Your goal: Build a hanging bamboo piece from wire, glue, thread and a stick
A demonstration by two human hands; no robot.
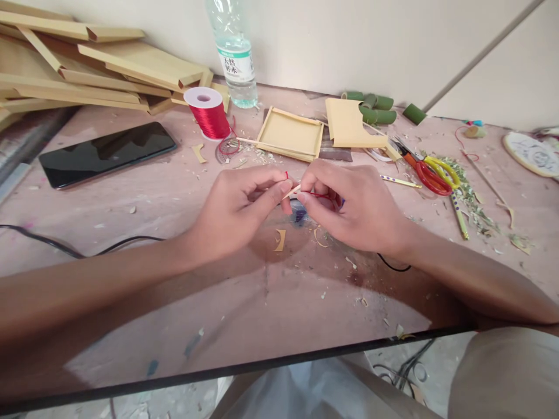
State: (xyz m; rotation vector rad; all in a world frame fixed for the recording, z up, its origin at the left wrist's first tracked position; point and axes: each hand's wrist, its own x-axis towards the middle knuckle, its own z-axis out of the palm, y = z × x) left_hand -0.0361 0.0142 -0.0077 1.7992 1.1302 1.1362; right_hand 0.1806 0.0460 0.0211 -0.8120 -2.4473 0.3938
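Observation:
My left hand (238, 206) and my right hand (349, 203) meet over the middle of the pinkish table (262, 302). Both pinch a thin bamboo sliver (292, 191) between thumb and fingertips. A red thread (315, 195) runs from the sliver across my right fingers, which are closed on it. A small red end sticks up by my left fingertips. A dark round object (299, 213) lies on the table under the hands, mostly hidden.
A red thread spool (208, 112), a water bottle (233, 52) and a square bamboo tray (290, 134) stand behind the hands. A black phone (107, 153) lies left, wooden frames (87, 70) at back left. Scissors (430, 171), green bamboo tubes (375, 107) and shavings lie right. A cable (65, 247) crosses the left.

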